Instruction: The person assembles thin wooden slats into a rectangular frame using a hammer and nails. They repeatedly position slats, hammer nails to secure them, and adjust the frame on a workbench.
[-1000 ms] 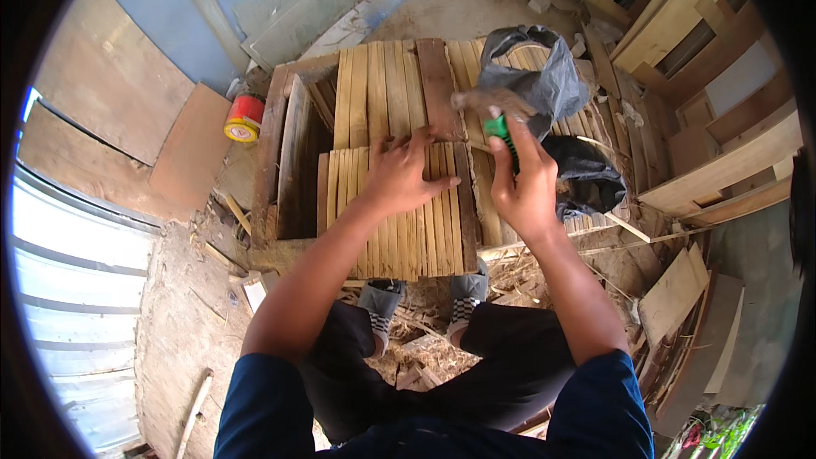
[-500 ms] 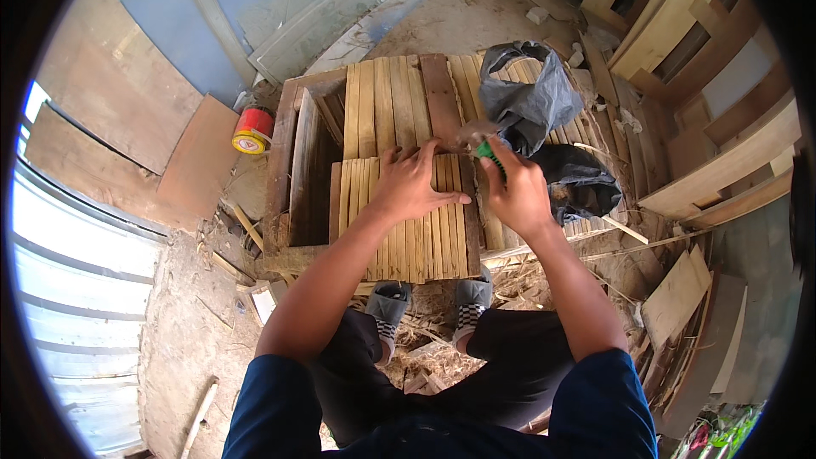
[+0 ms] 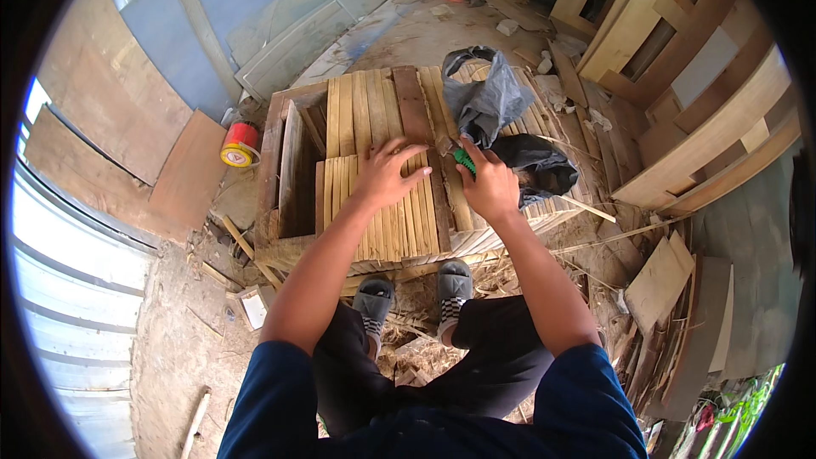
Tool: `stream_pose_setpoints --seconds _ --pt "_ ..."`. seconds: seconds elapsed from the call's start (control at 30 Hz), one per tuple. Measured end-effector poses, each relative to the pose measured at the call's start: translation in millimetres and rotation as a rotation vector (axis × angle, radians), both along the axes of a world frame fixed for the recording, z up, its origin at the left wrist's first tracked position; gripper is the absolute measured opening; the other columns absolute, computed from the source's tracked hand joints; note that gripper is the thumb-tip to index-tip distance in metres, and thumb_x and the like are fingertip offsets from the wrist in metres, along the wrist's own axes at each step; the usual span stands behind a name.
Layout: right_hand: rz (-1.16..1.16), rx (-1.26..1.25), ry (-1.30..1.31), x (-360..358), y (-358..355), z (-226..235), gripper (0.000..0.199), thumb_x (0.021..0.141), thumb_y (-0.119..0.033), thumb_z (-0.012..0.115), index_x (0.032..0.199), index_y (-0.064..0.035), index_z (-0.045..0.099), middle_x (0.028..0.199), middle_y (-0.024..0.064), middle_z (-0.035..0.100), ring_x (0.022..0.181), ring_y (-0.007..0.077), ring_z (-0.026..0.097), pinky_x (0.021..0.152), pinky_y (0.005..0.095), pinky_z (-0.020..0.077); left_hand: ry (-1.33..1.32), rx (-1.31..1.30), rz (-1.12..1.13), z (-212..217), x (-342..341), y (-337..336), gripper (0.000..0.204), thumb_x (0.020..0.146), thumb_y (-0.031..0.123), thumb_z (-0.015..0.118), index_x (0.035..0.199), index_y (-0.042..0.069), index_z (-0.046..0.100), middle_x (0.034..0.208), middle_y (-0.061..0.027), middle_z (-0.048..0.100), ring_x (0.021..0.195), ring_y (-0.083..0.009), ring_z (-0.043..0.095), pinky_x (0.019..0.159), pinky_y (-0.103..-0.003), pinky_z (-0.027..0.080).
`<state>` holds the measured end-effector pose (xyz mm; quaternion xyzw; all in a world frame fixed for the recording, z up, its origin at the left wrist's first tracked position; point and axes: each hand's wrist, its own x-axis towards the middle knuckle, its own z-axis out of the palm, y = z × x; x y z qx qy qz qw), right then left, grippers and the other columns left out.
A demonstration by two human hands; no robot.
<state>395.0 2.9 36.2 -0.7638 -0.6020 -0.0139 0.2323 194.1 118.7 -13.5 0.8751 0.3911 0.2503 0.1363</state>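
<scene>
My right hand (image 3: 493,185) is closed around the green ribbed handle of a hammer (image 3: 463,160). Its small metal head lies close to the dark brown strip that crosses the slatted wooden panel. My left hand (image 3: 387,177) hovers over or rests lightly on a smaller panel of narrow wooden slats (image 3: 395,225), fingers spread and thumb pointing toward the hammer. No object shows in it. The smaller panel lies on a larger wooden frame (image 3: 285,248) covered in pale slats (image 3: 365,106), with an open compartment on its left side.
Two black plastic bags (image 3: 493,102) lie on the slats right of my hands. A red and yellow can (image 3: 240,143) stands at the left. Boards (image 3: 663,285) and wooden frames (image 3: 654,42) lean at the right, and wood scraps (image 3: 416,336) litter the ground around my feet.
The hammer, blurred by motion before, now shows more sharply. My left hand has lifted slightly from the small panel's right edge. The view has shifted, so the scene sits further left.
</scene>
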Motion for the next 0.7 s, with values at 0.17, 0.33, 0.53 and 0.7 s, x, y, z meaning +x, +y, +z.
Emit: stream_pose_setpoints --seconds 0.17,0.33,0.53,0.7 --pt "0.027 0.030 -0.116 7.3 -2.6 -27.1 0.053 0.094 -0.022 0.075 0.146 -0.0223 0.062 0.119 0.0125 0.062 0.097 0.0389 0.071 0.080 0.0509 0.0602 0.069 0.092 0.094 3.7 1.2 -11.6 0.040 0.094 0.056 0.074 0.127 0.033 0.079 0.148 0.0038 0.064 0.142 -0.0255 0.051 0.120 -0.060 0.032" --pt "0.166 0.235 -0.014 25.6 -22.1 -19.9 0.028 0.093 -0.017 0.075 0.120 -0.0132 0.077 0.115 0.0128 0.069 0.100 0.0376 0.071 0.089 0.0467 0.0596 0.113 0.001 0.128 20.8 8.3 -18.5 0.039 0.094 0.052 0.076 0.124 0.027 0.081 0.149 0.0005 0.065 0.133 -0.0264 0.062 0.117 -0.055 0.042" --pt "-0.078 0.238 0.201 102.1 -64.3 15.8 0.015 0.089 -0.004 0.073 0.101 -0.0041 0.082 0.094 0.0197 0.078 0.084 0.0355 0.076 0.077 0.0397 0.0616 -0.051 -0.077 0.105 47.3 14.9 -21.0 0.031 0.096 0.040 0.076 0.117 0.019 0.083 0.145 -0.0033 0.068 0.129 -0.0270 0.065 0.122 -0.062 0.033" --pt "0.000 0.024 0.257 124.1 -65.6 -7.7 0.030 0.088 0.004 0.062 0.108 -0.0055 0.082 0.104 0.0237 0.076 0.102 0.0413 0.073 0.093 0.0468 0.0590 -0.108 0.115 -0.089 53.2 44.9 -38.6 0.025 0.097 0.032 0.076 0.114 0.015 0.083 0.141 -0.0060 0.070 0.137 -0.0288 0.059 0.119 -0.047 0.042"
